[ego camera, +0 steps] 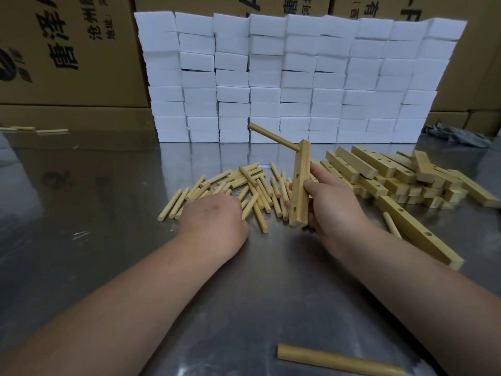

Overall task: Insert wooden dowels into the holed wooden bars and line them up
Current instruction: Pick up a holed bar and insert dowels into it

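Note:
My right hand (334,206) grips a holed wooden bar (301,180), held nearly upright above the steel table. One dowel (272,139) sticks out of the bar's top hole, pointing up and to the left. Two lower holes in the bar are empty. My left hand (214,217) lies palm down on the pile of loose dowels (244,185); its fingers are hidden under the hand. A heap of holed bars (393,175) lies to the right, and one long bar (418,232) rests beside my right wrist.
A wall of stacked white foam blocks (292,80) stands behind the work area, with cardboard boxes (67,50) behind it. A single dowel (336,360) lies at the table's near edge. A few dowels (38,129) sit far left. A grey cloth (458,135) lies far right.

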Demonstrator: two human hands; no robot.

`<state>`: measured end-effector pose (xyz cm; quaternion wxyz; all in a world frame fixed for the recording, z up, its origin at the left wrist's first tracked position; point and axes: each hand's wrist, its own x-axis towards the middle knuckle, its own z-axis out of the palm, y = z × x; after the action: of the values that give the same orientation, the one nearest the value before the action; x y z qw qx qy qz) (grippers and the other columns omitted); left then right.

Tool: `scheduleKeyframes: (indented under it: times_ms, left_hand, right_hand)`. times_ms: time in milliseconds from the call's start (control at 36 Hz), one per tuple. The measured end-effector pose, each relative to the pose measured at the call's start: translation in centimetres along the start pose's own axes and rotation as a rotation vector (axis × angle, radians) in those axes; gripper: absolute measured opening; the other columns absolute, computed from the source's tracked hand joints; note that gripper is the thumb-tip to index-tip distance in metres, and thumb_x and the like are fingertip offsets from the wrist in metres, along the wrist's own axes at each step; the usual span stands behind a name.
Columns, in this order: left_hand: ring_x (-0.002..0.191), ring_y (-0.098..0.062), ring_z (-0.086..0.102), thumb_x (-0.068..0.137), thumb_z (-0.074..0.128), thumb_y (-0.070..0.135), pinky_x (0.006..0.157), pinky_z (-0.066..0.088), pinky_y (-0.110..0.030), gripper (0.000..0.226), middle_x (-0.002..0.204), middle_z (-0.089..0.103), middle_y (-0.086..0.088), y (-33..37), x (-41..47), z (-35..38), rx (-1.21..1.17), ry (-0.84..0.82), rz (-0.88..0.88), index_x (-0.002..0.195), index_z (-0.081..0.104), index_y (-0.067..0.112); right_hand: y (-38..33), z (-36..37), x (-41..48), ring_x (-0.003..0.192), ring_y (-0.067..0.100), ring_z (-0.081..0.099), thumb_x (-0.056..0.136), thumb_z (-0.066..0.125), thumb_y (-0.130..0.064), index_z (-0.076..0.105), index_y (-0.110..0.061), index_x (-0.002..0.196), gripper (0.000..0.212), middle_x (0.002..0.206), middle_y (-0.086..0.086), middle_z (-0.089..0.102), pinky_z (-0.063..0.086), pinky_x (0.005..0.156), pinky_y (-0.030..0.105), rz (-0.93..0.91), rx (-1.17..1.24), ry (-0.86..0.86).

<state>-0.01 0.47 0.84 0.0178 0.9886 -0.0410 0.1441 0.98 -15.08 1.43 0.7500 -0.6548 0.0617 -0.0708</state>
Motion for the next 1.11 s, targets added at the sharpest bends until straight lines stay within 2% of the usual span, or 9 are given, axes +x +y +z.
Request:
scheduleKeyframes:
  times_ms: [111,250,361,444,611,722,889,1000,1111]
  left_hand:
    - [0.077,-0.019,0.053,0.088,0.046,0.03,0.064,0.036,-0.03,0.019,0.082,0.058,0.002,0.1,0.0,-0.2,-0.058,0.053,-0.037,0.091,0.063,0.021]
    - [0.073,-0.016,0.039,0.089,0.049,0.03,0.065,0.028,-0.03,0.008,0.072,0.035,0.011,-0.3,-0.1,-0.4,-0.31,0.306,-0.041,0.084,0.044,0.025]
    - [0.063,-0.011,0.042,0.091,0.048,0.029,0.052,0.027,-0.029,0.01,0.065,0.043,0.012,0.0,-0.5,-0.3,-0.519,0.345,0.052,0.084,0.041,0.028]
    - [0.058,0.0,0.045,0.091,0.049,0.027,0.047,0.029,-0.017,0.013,0.061,0.046,0.012,0.3,-0.8,-0.3,-0.674,0.316,0.097,0.081,0.043,0.031]
    - [0.061,0.006,0.045,0.092,0.049,0.023,0.053,0.033,-0.01,0.01,0.062,0.046,0.011,0.0,-0.8,-0.2,-0.739,0.306,0.138,0.09,0.053,0.032]
    - [0.068,0.006,0.045,0.092,0.049,0.022,0.055,0.031,-0.009,0.018,0.07,0.049,0.015,0.0,-0.7,-0.1,-0.722,0.332,0.136,0.103,0.063,0.027]
    - [0.08,0.0,0.047,0.091,0.052,0.024,0.061,0.037,-0.02,0.018,0.076,0.053,0.017,0.0,-0.8,0.0,-0.758,0.342,0.13,0.103,0.064,0.029]
    - [0.063,0.003,0.047,0.09,0.052,0.025,0.05,0.032,-0.01,0.013,0.063,0.053,0.022,-0.1,-0.8,0.0,-0.826,0.32,0.127,0.092,0.059,0.037]
    - [0.055,0.003,0.043,0.091,0.052,0.024,0.047,0.031,-0.01,0.017,0.057,0.048,0.011,-0.1,-0.7,0.1,-0.905,0.312,0.125,0.086,0.056,0.04]
  right_hand:
    - [0.0,0.0,0.0,0.055,0.01,0.067,0.098,0.037,-0.012,0.042,-0.03,0.14,0.045,0.116,0.006,0.062,0.057,0.056,0.028,-0.016,-0.01,-0.014]
    - [-0.1,0.0,-0.1,0.06,0.015,0.066,0.098,0.037,-0.011,0.044,-0.032,0.138,0.046,0.099,0.004,0.067,0.056,0.055,0.027,-0.018,-0.009,-0.022]
    - [-0.2,0.0,-0.4,0.056,0.012,0.061,0.096,0.036,-0.007,0.051,-0.032,0.133,0.047,0.086,0.002,0.066,0.054,0.055,0.027,-0.045,-0.021,-0.03]
    - [-0.4,0.0,-0.6,0.055,0.012,0.058,0.094,0.034,-0.005,0.06,-0.032,0.119,0.046,0.078,0.002,0.065,0.054,0.054,0.027,-0.054,-0.004,-0.055]
    - [-0.6,0.1,-0.9,0.041,0.009,0.054,0.092,0.033,-0.002,0.062,-0.037,0.082,0.047,0.055,-0.001,0.062,0.045,0.04,0.018,-0.109,-0.015,-0.082]
    - [-0.7,0.0,-1.0,0.052,0.012,0.057,0.092,0.032,-0.007,0.059,-0.042,0.1,0.045,0.083,0.005,0.064,0.044,0.042,0.017,-0.136,-0.076,-0.063]
    - [-0.9,0.0,-1.3,0.06,0.012,0.056,0.09,0.033,-0.008,0.059,-0.043,0.103,0.045,0.079,0.0,0.064,0.042,0.042,0.015,-0.161,-0.106,-0.055]
    - [-0.8,0.1,-1.3,0.063,0.013,0.056,0.094,0.037,-0.013,0.062,-0.036,0.111,0.039,0.083,0.0,0.064,0.039,0.039,0.012,-0.174,-0.099,-0.033]
    - [-0.6,0.2,-1.2,0.067,0.012,0.057,0.096,0.041,-0.019,0.062,-0.037,0.11,0.031,0.084,-0.001,0.065,0.042,0.042,0.013,-0.184,-0.102,-0.022]
